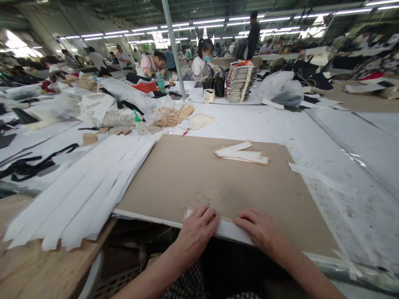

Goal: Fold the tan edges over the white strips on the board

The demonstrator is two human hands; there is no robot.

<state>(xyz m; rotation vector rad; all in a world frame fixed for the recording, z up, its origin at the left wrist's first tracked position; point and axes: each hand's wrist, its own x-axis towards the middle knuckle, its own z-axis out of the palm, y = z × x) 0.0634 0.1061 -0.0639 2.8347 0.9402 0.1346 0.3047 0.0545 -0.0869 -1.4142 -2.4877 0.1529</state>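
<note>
Over at the worktop's (274, 124) left edge, black straps (40, 162) lay in a loose tangle. Next along, long white strips (87, 182) fanned out, overlapping, their near ends reaching over a wooden surface (28, 270)! Beyond their far ends stood a green-capped bottle (141, 126). Then the brown board (187, 174), and here was the action: the left hand (201, 224), fingers bent and close together, pressed on a white piece (229, 230) with a tan border, which lay along the board's near edge. Was the thumb pinching? I couldn't tell. Near the board's far edge, right of centre, similar short pieces (243, 153) overlapped. The right hand (257, 226), fingers curled, touched the piece's other end; pinch or press, I couldn't say. From the board's right edge, a pale loose strip (318, 178) ran out over the worktop.
</note>
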